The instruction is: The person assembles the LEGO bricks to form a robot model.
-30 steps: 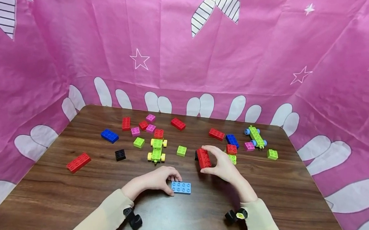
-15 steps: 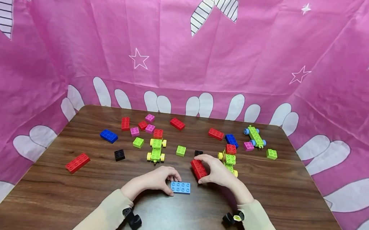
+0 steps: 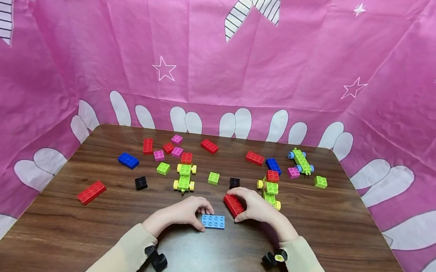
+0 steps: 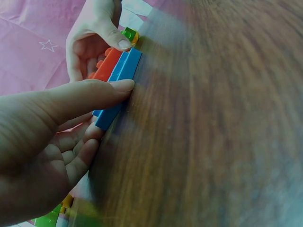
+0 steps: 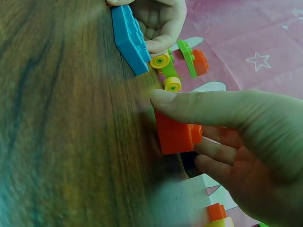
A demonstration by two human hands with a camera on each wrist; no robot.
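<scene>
In the head view, my left hand [image 3: 187, 211] holds the left end of a light blue eight-stud brick [image 3: 214, 222] between thumb and fingers. The brick lies flat on the table, studs up. To its right, my right hand [image 3: 257, 207] grips a long red brick [image 3: 233, 206], slanted, its thumb at the near end and fingers at the far end. The two bricks are close but apart. The left wrist view shows the thumb on the side of the light blue brick [image 4: 118, 90]. The right wrist view has the thumb against the red brick [image 5: 175, 135].
Behind the hands stand a green car with yellow wheels [image 3: 184, 179], a similar one [image 3: 270, 193] by the right hand, and a green chassis with blue wheels [image 3: 301, 161]. A black brick [image 3: 234, 183], a green brick [image 3: 213, 178] and several other bricks lie scattered over the wooden table [image 3: 61, 226].
My right hand has carried the red brick toward me and slightly left, nearer the light blue brick. The black brick and right-hand car show more. My left hand has stayed put.
</scene>
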